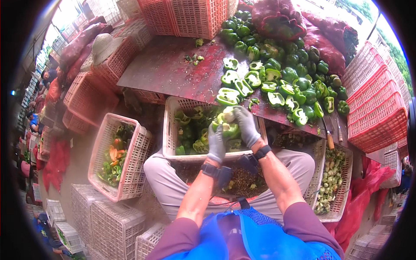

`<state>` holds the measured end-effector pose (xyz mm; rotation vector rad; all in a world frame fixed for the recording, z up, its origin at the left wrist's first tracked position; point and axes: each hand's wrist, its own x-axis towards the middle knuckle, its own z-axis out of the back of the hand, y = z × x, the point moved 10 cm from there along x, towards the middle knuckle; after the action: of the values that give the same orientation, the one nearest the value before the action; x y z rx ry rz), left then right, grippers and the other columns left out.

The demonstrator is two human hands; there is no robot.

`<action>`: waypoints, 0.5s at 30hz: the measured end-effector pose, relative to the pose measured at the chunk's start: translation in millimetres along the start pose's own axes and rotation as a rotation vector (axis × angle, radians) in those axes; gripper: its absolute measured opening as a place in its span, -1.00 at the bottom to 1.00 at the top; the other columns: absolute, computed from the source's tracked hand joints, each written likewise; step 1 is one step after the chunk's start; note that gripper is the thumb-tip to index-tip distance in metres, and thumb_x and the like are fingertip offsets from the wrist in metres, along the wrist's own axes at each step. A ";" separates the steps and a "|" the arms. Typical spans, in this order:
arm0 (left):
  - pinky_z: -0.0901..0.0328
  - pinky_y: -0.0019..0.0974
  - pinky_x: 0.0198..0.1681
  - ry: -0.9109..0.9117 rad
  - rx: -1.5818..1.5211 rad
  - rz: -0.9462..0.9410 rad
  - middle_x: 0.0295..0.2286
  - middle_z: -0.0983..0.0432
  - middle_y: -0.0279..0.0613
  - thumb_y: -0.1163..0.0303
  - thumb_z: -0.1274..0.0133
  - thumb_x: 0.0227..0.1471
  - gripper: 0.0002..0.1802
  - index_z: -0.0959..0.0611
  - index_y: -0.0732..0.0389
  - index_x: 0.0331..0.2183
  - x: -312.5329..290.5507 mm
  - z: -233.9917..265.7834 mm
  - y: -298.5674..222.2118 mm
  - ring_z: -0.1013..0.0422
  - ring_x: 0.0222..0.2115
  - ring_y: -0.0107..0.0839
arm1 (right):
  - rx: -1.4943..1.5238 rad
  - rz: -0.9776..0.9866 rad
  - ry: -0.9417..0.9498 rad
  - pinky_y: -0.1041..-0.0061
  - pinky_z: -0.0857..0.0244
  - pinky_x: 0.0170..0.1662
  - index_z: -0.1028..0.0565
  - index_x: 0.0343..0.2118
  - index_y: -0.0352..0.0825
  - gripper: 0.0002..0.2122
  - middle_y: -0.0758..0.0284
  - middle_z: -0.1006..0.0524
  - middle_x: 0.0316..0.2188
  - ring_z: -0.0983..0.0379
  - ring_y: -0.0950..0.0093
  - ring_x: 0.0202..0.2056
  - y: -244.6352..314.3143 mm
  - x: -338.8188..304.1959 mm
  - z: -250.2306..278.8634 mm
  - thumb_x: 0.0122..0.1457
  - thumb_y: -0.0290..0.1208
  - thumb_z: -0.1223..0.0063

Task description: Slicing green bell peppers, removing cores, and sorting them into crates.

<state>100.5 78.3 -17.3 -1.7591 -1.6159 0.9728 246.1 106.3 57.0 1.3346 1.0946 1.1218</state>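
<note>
"Peppers (pixel 277 52) are heaped on the tabletop (pixel 173 69) at the upper right of the frame, but where is the one being worked?"

"The green pepper (pixel 233 130) is held near the middle of the frame, over the white crate (pixel 186 157), in which cut pieces (pixel 195 125) are gathered."

"How is it gripped?"

"By the left hand (pixel 216 141) it is clasped, gloved fingers curled around it; by the right hand (pixel 246 125) its pale upper part is pinched, fingers bent in. Whether one piece or two is held cannot be told."

"Which step is in hand?"

"Coring by hand, it is judged: the knife (pixel 330 141) is left lying at the tabletop's right, and pale cores (pixel 331 182) are collected in a crate at the lower right."

"What is called for next?"

"Presumably the core should be pulled free while the flesh is kept steady, so that the two can be sorted apart."
</note>
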 end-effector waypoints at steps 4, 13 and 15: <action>-0.57 -0.14 -0.11 0.045 -0.165 0.094 0.04 -0.44 -0.14 0.23 -0.04 0.33 -0.53 -0.37 0.12 0.18 14.3 28.8 1.8 -0.52 0.00 -0.24 | 0.291 -0.113 -0.132 0.44 -0.41 -0.13 -0.54 0.01 -0.27 -0.75 0.37 -0.58 -0.22 -0.49 0.50 -0.24 -5.2 -5.3 81.0 0.38 -0.29 -0.02; -0.31 -0.11 0.18 0.081 0.987 -0.296 0.15 -0.36 0.03 0.21 -0.26 0.14 -0.31 -0.41 0.17 0.23 76.5 26.8 -11.8 -0.36 0.15 -0.07 | -1.178 -0.216 -0.767 0.22 -0.43 -0.05 -0.43 0.16 -0.17 -0.58 0.25 -0.58 -0.10 -0.54 0.21 -0.14 75.7 -189.9 461.6 0.24 -0.25 -0.12; -0.25 -0.07 0.23 -0.004 1.196 -0.488 0.19 -0.30 0.12 0.21 -0.27 0.10 -0.26 -0.39 0.18 0.24 78.1 -6.8 -34.9 -0.30 0.19 0.03 | -1.624 -0.458 -0.754 0.17 -0.43 -0.03 -0.41 0.19 -0.15 -0.53 0.22 -0.57 -0.08 -0.55 0.15 -0.12 76.6 -230.2 513.0 0.21 -0.24 -0.14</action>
<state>86.5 160.4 3.5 -0.5210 -0.9662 1.2697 720.9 -200.6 105.4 0.0716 -0.2263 0.6486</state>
